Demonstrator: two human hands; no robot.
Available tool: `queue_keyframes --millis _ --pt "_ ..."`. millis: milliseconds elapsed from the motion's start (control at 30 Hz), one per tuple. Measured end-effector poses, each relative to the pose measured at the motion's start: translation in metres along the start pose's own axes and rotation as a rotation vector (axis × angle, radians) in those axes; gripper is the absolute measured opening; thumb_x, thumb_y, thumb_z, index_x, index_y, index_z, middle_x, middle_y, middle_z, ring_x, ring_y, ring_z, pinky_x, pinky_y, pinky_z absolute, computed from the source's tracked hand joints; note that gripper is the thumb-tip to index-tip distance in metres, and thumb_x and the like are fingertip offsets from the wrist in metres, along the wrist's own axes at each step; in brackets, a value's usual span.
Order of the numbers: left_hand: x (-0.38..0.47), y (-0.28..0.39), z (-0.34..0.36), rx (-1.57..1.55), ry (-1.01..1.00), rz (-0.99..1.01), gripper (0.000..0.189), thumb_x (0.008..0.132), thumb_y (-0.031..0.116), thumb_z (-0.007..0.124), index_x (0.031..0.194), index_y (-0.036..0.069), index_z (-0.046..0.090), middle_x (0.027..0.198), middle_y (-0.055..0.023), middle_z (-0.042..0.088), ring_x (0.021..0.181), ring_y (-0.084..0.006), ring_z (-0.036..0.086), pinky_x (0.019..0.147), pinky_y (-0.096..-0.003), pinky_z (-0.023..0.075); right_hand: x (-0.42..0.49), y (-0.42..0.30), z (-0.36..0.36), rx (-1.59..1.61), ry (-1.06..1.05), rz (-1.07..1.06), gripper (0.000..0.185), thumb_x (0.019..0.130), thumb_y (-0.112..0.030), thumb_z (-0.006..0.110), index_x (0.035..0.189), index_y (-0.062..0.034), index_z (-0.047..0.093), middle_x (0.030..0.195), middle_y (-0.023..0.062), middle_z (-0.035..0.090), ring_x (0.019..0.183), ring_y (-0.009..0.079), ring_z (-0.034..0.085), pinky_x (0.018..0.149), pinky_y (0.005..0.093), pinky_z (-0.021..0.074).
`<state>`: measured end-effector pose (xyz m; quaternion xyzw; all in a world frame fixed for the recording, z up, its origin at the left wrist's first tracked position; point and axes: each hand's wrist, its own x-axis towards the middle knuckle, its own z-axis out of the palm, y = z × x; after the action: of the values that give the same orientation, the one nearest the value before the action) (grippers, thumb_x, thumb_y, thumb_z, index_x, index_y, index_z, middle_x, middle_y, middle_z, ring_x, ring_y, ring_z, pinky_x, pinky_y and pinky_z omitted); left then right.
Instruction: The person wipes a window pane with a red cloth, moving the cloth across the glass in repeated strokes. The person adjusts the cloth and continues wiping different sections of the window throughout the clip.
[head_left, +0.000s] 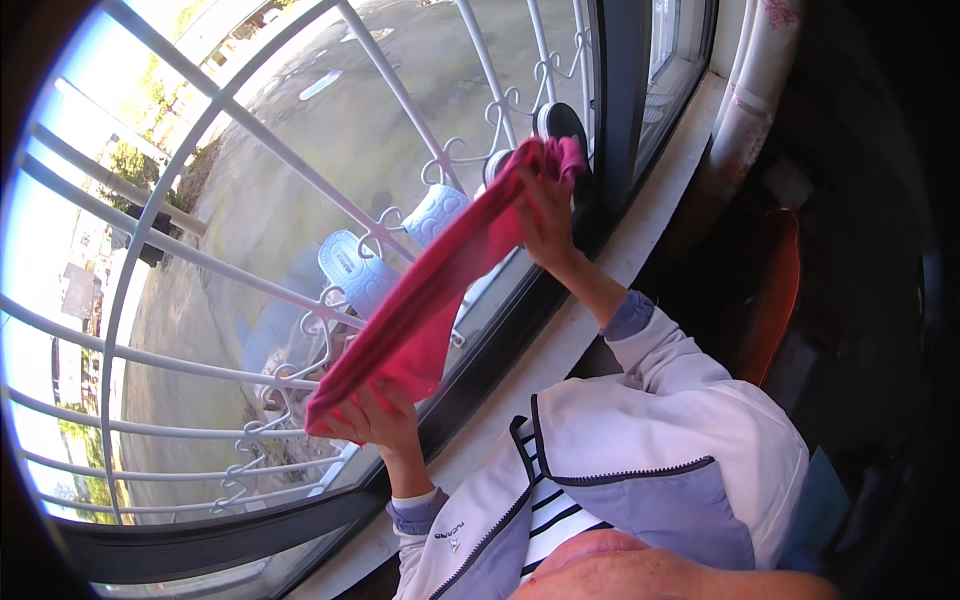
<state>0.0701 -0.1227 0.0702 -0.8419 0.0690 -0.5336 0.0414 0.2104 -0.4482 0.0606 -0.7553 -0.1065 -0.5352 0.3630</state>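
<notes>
A thin crimson-pink cloth (431, 289) is stretched at a slant between my two hands in the open window. My left hand (379, 416) grips its lower end, and the fingers show faintly through the fabric. At the upper end, my right hand (546, 217) holds a bunched part of the cloth. Behind the cloth, a pair of pale blue slippers stands by the grille: one slipper (352, 266) shows its inner sole, the other slipper (435, 215) is partly covered. A dark shoe with a white sole edge (561, 124) rests beyond my right hand, and a second shoe (496, 163) is mostly hidden.
A white metal window grille (289, 154) with scrolled ornaments bows outward over a concrete yard (225, 247). The dark window frame (510, 322) and a pale sill (570, 330) run below my forearms. A patterned curtain (750, 112) hangs at the right, near a reddish-orange curved object (776, 300).
</notes>
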Motion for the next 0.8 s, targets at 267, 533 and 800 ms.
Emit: queue_keyframes --millis 267,533,800 --pt "0.068 0.09 0.026 -0.277 -0.213 0.265 0.02 0.081 0.019 0.07 0.098 0.01 0.074 0.123 -0.0033 0.065 0.132 -0.0309 0.049 0.119 -0.058 0.0164 0.064 -0.064 0.006 0.145 -0.036 -0.451 0.043 0.1 -0.033 0.049 0.13 -0.0058 0.062 0.15 0.0205 0.047 0.134 0.0448 0.042 0.115 0.0533 0.0269" --pt "0.028 0.099 0.042 -0.349 -0.357 0.432 0.039 0.08 0.016 0.063 0.118 0.01 0.069 0.129 -0.0048 0.063 0.13 -0.0253 0.051 0.118 -0.0507 0.0243 0.008 0.033 -0.001 0.158 0.016 0.013 0.049 0.1 -0.021 0.054 0.146 -0.0031 0.048 0.148 0.0227 0.047 0.138 0.0439 0.04 0.117 0.0492 0.0252" --pt "0.018 0.128 0.075 -0.359 -0.517 0.663 0.049 0.086 0.01 0.052 0.134 0.006 0.061 0.137 -0.0059 0.06 0.136 -0.0234 0.048 0.12 -0.0425 0.0273 -0.125 0.059 0.026 0.478 0.138 0.344 0.072 0.096 -0.021 0.062 0.155 -0.0041 0.026 0.161 0.0231 0.025 0.143 0.0417 0.031 0.118 0.0463 0.0267"
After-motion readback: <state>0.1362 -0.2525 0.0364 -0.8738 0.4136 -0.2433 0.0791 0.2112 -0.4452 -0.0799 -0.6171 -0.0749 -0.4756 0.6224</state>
